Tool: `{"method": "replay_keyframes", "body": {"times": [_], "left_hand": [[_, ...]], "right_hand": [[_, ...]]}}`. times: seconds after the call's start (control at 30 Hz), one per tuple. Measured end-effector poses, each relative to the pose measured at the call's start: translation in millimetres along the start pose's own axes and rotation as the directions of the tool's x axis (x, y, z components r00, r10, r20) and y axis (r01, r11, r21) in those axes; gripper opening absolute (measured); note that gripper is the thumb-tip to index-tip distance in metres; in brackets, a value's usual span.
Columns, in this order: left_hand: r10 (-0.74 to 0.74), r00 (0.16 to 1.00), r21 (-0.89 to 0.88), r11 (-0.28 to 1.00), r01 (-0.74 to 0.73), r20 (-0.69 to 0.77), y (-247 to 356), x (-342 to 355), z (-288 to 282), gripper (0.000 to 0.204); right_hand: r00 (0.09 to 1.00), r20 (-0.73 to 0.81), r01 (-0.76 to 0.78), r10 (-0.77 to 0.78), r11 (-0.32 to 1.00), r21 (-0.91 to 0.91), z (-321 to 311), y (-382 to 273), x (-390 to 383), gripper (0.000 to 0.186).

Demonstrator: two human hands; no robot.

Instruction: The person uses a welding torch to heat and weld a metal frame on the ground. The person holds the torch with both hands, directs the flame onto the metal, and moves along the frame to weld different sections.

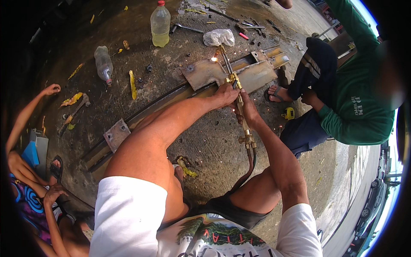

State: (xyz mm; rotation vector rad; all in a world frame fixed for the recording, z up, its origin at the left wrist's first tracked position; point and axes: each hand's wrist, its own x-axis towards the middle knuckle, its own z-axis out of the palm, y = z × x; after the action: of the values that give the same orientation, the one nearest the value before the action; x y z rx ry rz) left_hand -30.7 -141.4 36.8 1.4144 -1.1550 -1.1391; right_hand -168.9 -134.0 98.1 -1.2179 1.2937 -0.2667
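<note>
A brass cutting torch [246, 132] runs through both my hands, its hoses trailing back between my legs. My left hand [225, 95] is closed at the front of the handle, by the valve fittings. Behind it, my right hand [248, 112] wraps the handle. At the far end, the torch head bends down to a bright flame [214, 59] at the edge of a rusty steel plate [204, 73]. That plate lies across a long steel beam [160, 103] on the ground. Sparks scatter around my hands and below the torch.
A person in a green shirt [359, 103] crouches close on the right, near a yellow tape measure [289, 113]. Another person [40, 201] sits at lower left. A bottle of yellowish liquid [160, 25], an empty bottle [103, 64], a hammer [75, 113] and a white plastic bag [218, 37] lie about.
</note>
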Motion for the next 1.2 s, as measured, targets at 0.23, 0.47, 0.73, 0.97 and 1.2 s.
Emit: {"method": "replay_keyframes", "body": {"times": [0.23,0.47,0.73,0.97,1.2], "left_hand": [[0.041,0.999,0.103,0.994,-0.041,0.007,-15,10,-2,0.045],[-0.064,0.998,0.216,0.975,0.060,0.012,-2,10,0,0.044],[-0.054,0.998,0.170,0.984,0.049,0.027,-12,16,-1,0.044],[0.043,0.996,0.270,0.961,-0.061,0.072,-16,17,-4,0.042],[-0.056,0.996,0.011,0.998,0.056,0.066,-12,15,-1,0.038]], "right_hand": [[0.999,0.039,-0.008,0.008,1.000,0.003,2,-1,5,0.064],[1.000,0.025,-0.020,0.019,1.000,0.019,-2,0,3,0.063],[0.999,0.028,-0.020,0.020,1.000,0.024,0,-1,3,0.068],[1.000,-0.011,-0.017,0.018,1.000,0.021,4,-4,0,0.071],[0.999,0.005,-0.037,0.037,0.999,0.038,1,-2,2,0.067]]}}
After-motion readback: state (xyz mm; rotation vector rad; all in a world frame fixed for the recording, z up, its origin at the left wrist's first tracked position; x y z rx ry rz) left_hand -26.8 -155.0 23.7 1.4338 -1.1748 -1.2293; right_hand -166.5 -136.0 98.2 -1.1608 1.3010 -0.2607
